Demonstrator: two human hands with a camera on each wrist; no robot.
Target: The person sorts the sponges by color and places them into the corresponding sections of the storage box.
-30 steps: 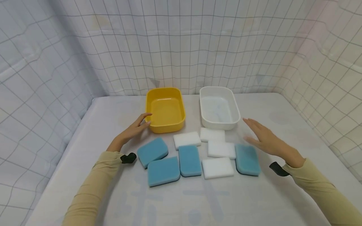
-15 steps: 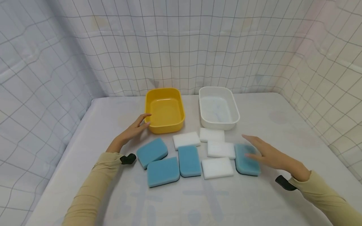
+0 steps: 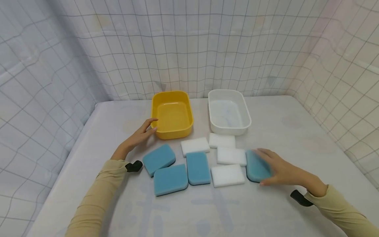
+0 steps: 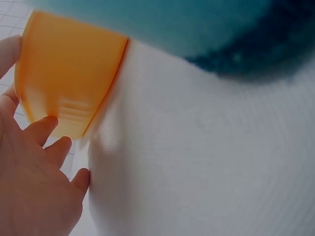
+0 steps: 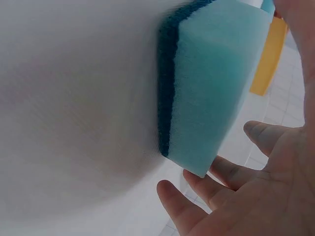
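My left hand [image 3: 139, 136] holds the near left corner of a yellow plastic tub [image 3: 174, 135], with fingertips over its rim. In the left wrist view, other fingers [image 4: 43, 129] lie against the tub's outer wall. My right hand [image 3: 284, 169] spreads over the right end of a blue sponge [image 3: 255, 168] with a dark scouring layer underneath. Its fingers are loosely bent around the sponge's end, fingertips [image 5: 199, 179] right beside it in the right wrist view. Three more blue sponges [image 3: 171, 180] and several white sponges [image 3: 227, 176] lie flat in front of the tubs.
A white tub [image 3: 229, 126] stands right of the yellow one, with a white sponge [image 3: 222, 140] close at its front. White table cloth [image 3: 183, 214] covers the surface. Grid-patterned curtains [image 3: 189, 49] rise at the back and both sides.
My right hand has come down and toward me from beside the white tub to the rightmost blue sponge. The left hand stays at the yellow tub.
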